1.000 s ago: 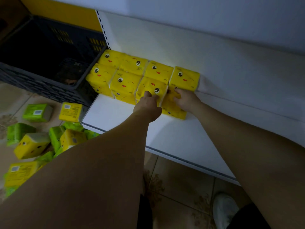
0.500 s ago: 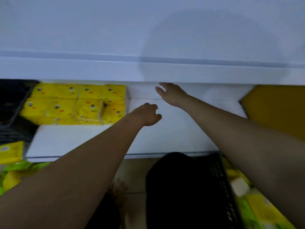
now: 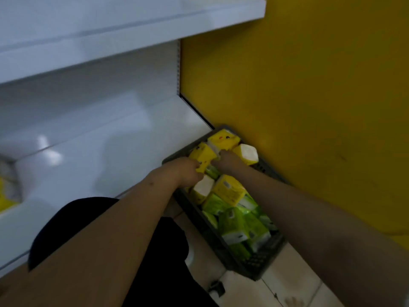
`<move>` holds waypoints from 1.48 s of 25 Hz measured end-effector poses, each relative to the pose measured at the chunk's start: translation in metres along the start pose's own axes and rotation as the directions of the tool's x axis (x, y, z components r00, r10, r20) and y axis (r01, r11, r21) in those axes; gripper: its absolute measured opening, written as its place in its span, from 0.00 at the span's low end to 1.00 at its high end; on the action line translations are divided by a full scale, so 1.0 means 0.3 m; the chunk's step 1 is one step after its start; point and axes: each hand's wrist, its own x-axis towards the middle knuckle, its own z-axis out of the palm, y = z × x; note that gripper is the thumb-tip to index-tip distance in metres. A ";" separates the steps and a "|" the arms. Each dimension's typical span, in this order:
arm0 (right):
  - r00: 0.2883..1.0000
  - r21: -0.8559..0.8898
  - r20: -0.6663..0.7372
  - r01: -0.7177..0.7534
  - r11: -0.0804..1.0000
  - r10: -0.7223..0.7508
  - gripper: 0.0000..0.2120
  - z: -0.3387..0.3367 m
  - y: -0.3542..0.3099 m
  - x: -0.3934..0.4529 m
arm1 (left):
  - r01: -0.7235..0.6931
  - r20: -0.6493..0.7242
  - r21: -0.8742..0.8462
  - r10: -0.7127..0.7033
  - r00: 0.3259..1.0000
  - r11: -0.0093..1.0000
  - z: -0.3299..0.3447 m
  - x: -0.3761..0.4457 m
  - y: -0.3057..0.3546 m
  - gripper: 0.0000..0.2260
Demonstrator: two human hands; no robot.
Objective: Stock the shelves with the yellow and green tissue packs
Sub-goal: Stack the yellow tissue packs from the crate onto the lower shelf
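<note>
Against the tall mustard-yellow wall panel (image 3: 298, 85) on the right stands a white metal shelving unit, its upper shelf (image 3: 110, 29) jutting out overhead and its broad white lower shelf (image 3: 88, 156) lying bare across most of the visible stretch; only a blurred sliver of yellow shows at the shelf's far left edge (image 3: 4, 196), too smeared to tell what it is. On the pale tiled floor (image 3: 276, 289), wedged between the end of the lower shelf and the yellow panel, sits a dark grey perforated plastic crate (image 3: 254, 264). It is filled with soft rectangular tissue packs: bright green tissue packs (image 3: 239, 224) heaped in the near half, yellow tissue packs (image 3: 229, 189) with white ends piled in the far half, one of them printed with a small cartoon face (image 3: 224, 138). A black-clothed knee (image 3: 88, 218) rises at the lower middle. Both bare forearms reach into the far half of the crate. The left hand (image 3: 187, 171) is curled closed on the near side of one yellow face-printed pack (image 3: 202, 156), and the right hand (image 3: 228, 160) presses on its opposite side, fingers bent around it, so the pack is gripped between the two hands just above the others in the crate.
</note>
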 end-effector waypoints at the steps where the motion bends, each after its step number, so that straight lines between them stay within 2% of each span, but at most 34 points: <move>1: 0.997 0.011 0.001 -0.077 0.997 0.077 0.35 0.060 0.064 0.011 | 0.004 0.017 0.005 -0.004 1.000 1.000 0.037 0.017 0.000 0.21; 3: 0.957 0.046 -0.001 -0.289 0.956 0.289 0.42 0.163 0.171 0.026 | -0.015 0.044 0.010 0.015 0.999 1.000 0.080 0.048 -0.009 0.22; 5: 0.925 0.044 0.055 -0.379 0.925 0.376 0.48 0.242 0.253 0.037 | -0.043 -0.014 -0.031 0.043 0.999 0.999 0.074 0.079 -0.006 0.22; 8: 0.950 -0.005 0.086 -0.300 0.954 0.300 0.51 0.317 0.322 0.057 | -0.007 -0.111 -0.067 -0.001 0.994 0.998 0.036 0.132 -0.001 0.19; 12: 0.947 -0.108 -0.066 -0.320 0.941 0.315 0.43 0.348 0.335 0.037 | 0.022 -0.112 -0.072 -0.030 0.993 0.997 0.033 0.176 -0.010 0.19; 16: 0.982 0.016 -0.110 -0.151 0.988 0.152 0.34 0.320 0.333 -0.014 | 0.037 -0.131 -0.170 -0.060 0.990 0.985 0.018 0.159 0.001 0.16; 19: 0.944 0.135 -0.330 0.022 0.991 0.024 0.28 0.230 0.256 -0.081 | 0.075 -0.142 -0.315 -0.125 0.982 0.946 0.005 0.099 0.024 0.13; 21: 0.870 0.126 -0.484 0.177 0.976 -0.095 0.28 0.136 0.153 -0.139 | 0.097 -0.195 -0.555 -0.243 0.950 0.826 -0.017 0.042 0.039 0.14; 22: 0.821 0.074 -0.546 0.247 0.966 -0.168 0.29 0.084 0.089 -0.170 | 0.100 -0.189 -0.717 -0.330 0.925 0.690 -0.041 0.009 0.046 0.16; 24: 0.689 -0.119 -0.629 0.374 0.920 -0.361 0.30 -0.017 -0.056 -0.239 | 0.060 -0.052 -0.968 -0.429 0.902 0.243 -0.114 -0.075 0.053 0.20; 25: 0.618 -0.221 -0.627 0.441 0.870 -0.473 0.30 -0.065 -0.138 -0.277 | 0.008 -0.001 -1.000 -0.422 0.907 0.021 -0.155 -0.130 0.041 0.20; 26: 0.560 -0.297 -0.591 0.517 0.802 -0.580 0.30 -0.101 -0.214 -0.308 | -0.055 -0.006 -0.993 -0.428 0.904 -0.103 -0.190 -0.183 0.017 0.20; 28: 0.494 -0.301 -0.460 0.695 0.653 -0.738 0.30 -0.147 -0.363 -0.364 | -0.183 -0.081 -0.974 -0.549 0.832 -0.133 -0.233 -0.290 -0.076 0.16; 30: 0.463 -0.115 -0.395 0.832 0.542 -0.794 0.29 -0.152 -0.524 -0.422 | -0.302 -0.138 -0.945 -0.685 0.715 -0.124 -0.243 -0.418 -0.205 0.15; 31: 0.464 -0.005 -0.415 0.859 0.512 -0.783 0.28 -0.141 -0.608 -0.445 | -0.344 -0.149 -0.930 -0.728 0.669 -0.126 -0.242 -0.482 -0.271 0.14; 32: 0.505 0.101 -0.439 0.849 0.518 -0.743 0.27 -0.127 -0.694 -0.460 | -0.387 -0.159 -0.913 -0.765 0.624 -0.127 -0.239 -0.547 -0.334 0.14; 33: 0.590 0.204 -0.426 0.802 0.562 -0.686 0.27 -0.112 -0.787 -0.468 | -0.429 -0.165 -0.894 -0.797 0.581 -0.128 -0.233 -0.614 -0.399 0.14; 34: 0.716 0.313 -0.332 0.698 0.644 -0.615 0.27 -0.100 -0.875 -0.466 | -0.461 -0.171 -0.880 -0.829 0.533 -0.115 -0.222 -0.667 -0.461 0.14; 35: 0.830 0.430 -0.147 0.543 0.721 -0.538 0.29 -0.081 -0.974 -0.467 | -0.484 -0.165 -0.868 -0.857 0.487 -0.108 -0.201 -0.724 -0.528 0.14; 36: 0.880 0.535 0.075 0.362 0.764 -0.469 0.30 -0.056 -1.064 -0.463 | -0.497 -0.150 -0.861 -0.878 0.454 -0.110 -0.182 -0.770 -0.582 0.14; 37: 0.862 0.595 0.258 0.214 0.774 -0.436 0.32 -0.024 -1.145 -0.462 | -0.502 -0.127 -0.856 -0.890 0.437 -0.124 -0.167 -0.812 -0.627 0.15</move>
